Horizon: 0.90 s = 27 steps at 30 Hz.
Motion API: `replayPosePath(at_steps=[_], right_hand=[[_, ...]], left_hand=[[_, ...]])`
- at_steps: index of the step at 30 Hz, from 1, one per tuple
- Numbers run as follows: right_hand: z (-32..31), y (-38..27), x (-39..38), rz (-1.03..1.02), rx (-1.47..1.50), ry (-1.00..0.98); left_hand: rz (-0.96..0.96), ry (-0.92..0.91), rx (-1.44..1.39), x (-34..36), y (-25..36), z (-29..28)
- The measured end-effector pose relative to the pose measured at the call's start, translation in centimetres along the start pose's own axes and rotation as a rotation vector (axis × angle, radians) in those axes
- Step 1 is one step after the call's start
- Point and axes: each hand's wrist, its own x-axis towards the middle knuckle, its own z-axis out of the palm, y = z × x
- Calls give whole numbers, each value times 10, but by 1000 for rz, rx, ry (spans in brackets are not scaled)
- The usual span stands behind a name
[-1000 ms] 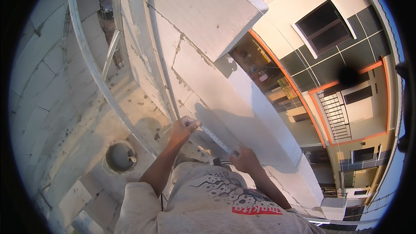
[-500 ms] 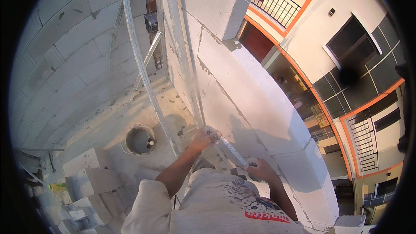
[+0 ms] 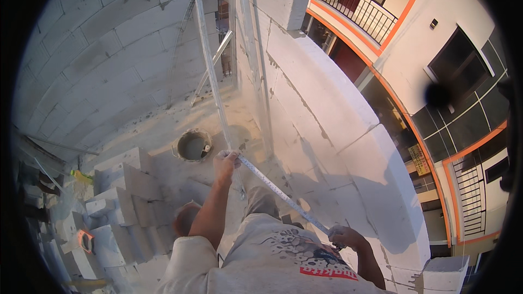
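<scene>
A tape measure (image 3: 278, 191) runs as a pale strip between my hands, slanting down to the right. My left hand (image 3: 226, 161) pinches its far end, in front of the foot of a long metal profile (image 3: 210, 60). Lower right, my right hand (image 3: 346, 238) is closed around the tape measure's body, mostly hidden by the fingers. Close beyond the strip stands a wall of pale blocks (image 3: 316, 125), with dark mortar joints and shadows of me on it. The hands are apart from the wall, as far as I can tell.
A bucket (image 3: 193, 145) with a tool in it stands on the floor at the wall's foot. Stacked pale blocks (image 3: 122, 185) fill the lower left, with an orange-handled tool (image 3: 85, 241) among them. Beyond the wall's top edge is a building with balconies (image 3: 357, 8).
My left hand has moved left and my right hand slightly right and down. More of the tape strip is drawn out between them. The view has swung left.
</scene>
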Motion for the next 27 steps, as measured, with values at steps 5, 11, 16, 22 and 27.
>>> replayPosePath(at_steps=[5, 11, 16, 22, 27], right_hand=[[-16, 95, -91, 313, 238, -6], [0, 66, -70, 230, 312, -2], [37, -14, -6, 135, 271, 9], [74, -98, 29, 100, 262, 3], [98, -150, 50, 43, 134, -46]], left_hand=[[43, 105, -81, 36, 17, -51], [-17, 6, 13, 24, -25, -10], [-170, -141, 208, -16, -65, 9], [-261, -373, 167, -28, -59, -48], [-184, -381, 122, 13, -29, -80]])
